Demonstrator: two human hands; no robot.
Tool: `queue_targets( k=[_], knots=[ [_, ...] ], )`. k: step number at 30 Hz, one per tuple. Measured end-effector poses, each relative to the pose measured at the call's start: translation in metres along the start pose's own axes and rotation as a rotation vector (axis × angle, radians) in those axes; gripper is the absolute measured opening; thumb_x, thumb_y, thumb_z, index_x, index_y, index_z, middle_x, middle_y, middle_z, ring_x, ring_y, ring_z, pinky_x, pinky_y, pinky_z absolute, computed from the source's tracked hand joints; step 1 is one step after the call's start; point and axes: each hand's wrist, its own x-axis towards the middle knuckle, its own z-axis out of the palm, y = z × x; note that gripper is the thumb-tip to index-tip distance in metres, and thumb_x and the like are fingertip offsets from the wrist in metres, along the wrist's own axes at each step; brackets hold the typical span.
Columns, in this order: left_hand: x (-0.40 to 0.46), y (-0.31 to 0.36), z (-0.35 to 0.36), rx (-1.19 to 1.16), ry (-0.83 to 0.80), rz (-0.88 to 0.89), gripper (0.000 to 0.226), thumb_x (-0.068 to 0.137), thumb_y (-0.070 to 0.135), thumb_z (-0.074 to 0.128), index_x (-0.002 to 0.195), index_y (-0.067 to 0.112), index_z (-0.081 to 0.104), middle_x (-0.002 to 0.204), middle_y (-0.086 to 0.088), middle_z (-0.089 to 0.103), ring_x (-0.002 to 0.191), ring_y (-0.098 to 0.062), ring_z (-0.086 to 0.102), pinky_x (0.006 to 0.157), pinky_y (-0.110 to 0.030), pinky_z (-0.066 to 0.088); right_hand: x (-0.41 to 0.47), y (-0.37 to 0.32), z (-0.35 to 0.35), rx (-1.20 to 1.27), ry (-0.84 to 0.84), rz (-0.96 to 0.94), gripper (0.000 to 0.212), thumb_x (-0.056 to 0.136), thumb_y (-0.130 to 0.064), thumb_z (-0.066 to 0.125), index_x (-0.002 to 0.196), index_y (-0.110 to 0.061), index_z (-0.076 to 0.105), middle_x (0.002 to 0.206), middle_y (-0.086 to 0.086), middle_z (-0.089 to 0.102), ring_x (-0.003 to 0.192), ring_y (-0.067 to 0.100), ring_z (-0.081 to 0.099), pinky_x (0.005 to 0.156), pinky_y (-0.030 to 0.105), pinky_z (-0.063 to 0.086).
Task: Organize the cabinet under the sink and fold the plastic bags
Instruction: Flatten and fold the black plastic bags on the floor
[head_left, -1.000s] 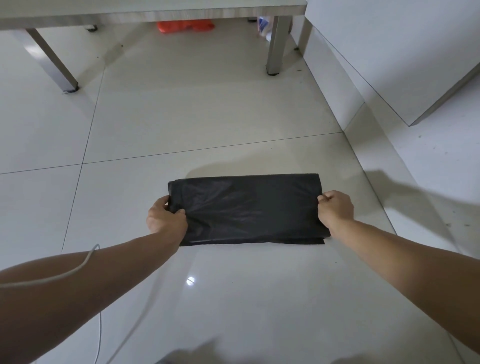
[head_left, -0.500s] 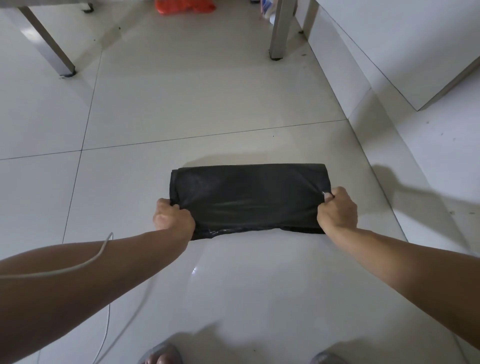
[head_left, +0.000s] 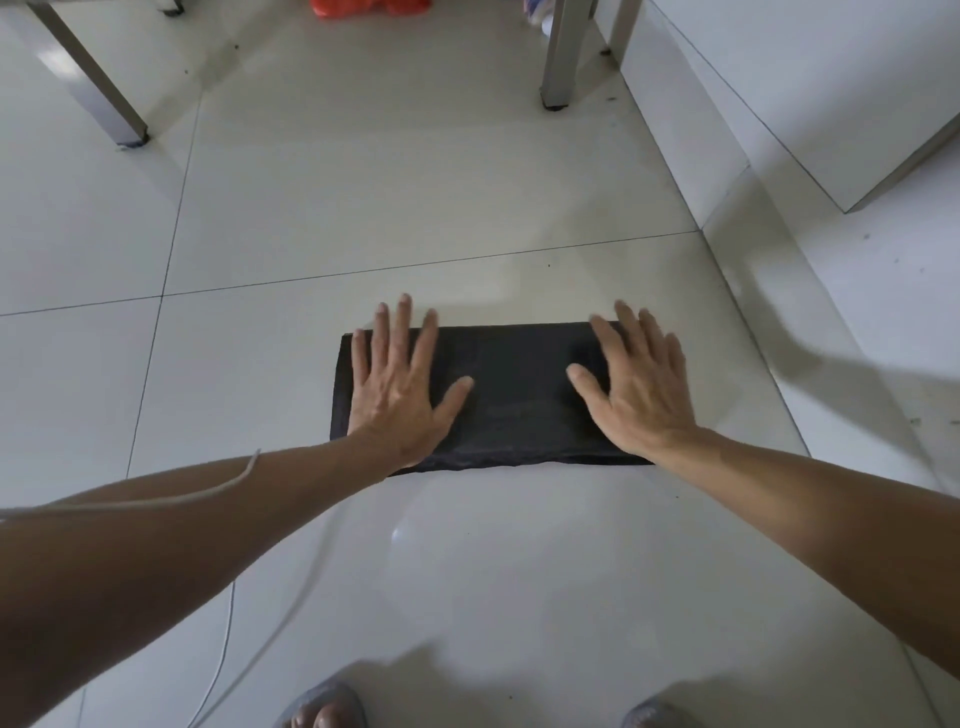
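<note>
While the folded black bag (head_left: 511, 395) lies on the floor, left hand (head_left: 397, 387) and right hand (head_left: 636, 387) press it, flat and spread.

A home, likely a kitchen corner — glossy pale floor tiles (head_left: 415, 182), metal furniture legs (head_left: 558, 57), a white cabinet (head_left: 831, 78), and slippered feet (head_left: 322, 709) at the bottom edge.

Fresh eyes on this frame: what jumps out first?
A folded black plastic bag lies flat on the white tile floor, centre frame. The left hand and right hand press it with open palms, one on each end. An orange bag sits under the table at top.
</note>
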Motion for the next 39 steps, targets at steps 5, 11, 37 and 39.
queue_targets(
  k=[5, 11, 37, 39],
  knots=[
    [-0.003, -0.014, 0.023, 0.172, -0.158, 0.038, 0.093, 0.076, 0.087, 0.006, 0.153, 0.035, -0.009, 0.161, -0.005, -0.015, 0.146, -0.036, -0.017, 0.113, -0.066, -0.001, -0.002, 0.01, 0.024, -0.143, -0.213, -0.033, 0.078, 0.086, -0.076, 0.004, 0.154, -0.037, 0.008, 0.163, 0.006, 0.006, 0.148, 0.035, 0.005, 0.115, 0.061, 0.011],
    [-0.011, -0.023, 0.03, 0.131, -0.148, 0.031, 0.095, 0.074, 0.089, 0.007, 0.152, 0.037, -0.01, 0.162, -0.004, -0.009, 0.147, -0.036, -0.011, 0.111, -0.069, 0.007, -0.011, 0.017, 0.03, -0.042, -0.179, -0.014, 0.079, 0.088, -0.075, 0.006, 0.154, -0.031, 0.016, 0.162, 0.01, 0.015, 0.148, 0.033, 0.014, 0.116, 0.057, 0.017],
    [-0.011, -0.027, 0.037, 0.18, -0.15, 0.052, 0.112, 0.064, 0.098, 0.01, 0.154, 0.033, -0.004, 0.162, -0.005, -0.005, 0.148, -0.037, -0.007, 0.113, -0.066, 0.004, 0.018, -0.039, 0.036, -0.178, -0.192, -0.298, 0.077, 0.091, -0.071, 0.008, 0.155, -0.029, 0.016, 0.162, 0.01, 0.014, 0.149, 0.034, 0.011, 0.117, 0.06, 0.008],
    [-0.011, -0.027, 0.036, 0.183, -0.146, 0.049, 0.111, 0.065, 0.097, 0.009, 0.153, 0.033, -0.006, 0.162, -0.004, -0.006, 0.148, -0.036, -0.008, 0.113, -0.065, 0.003, 0.019, -0.027, 0.033, -0.176, -0.178, -0.266, 0.078, 0.092, -0.071, 0.011, 0.155, -0.026, 0.018, 0.161, 0.011, 0.017, 0.148, 0.034, 0.015, 0.117, 0.059, 0.009]
  ],
)
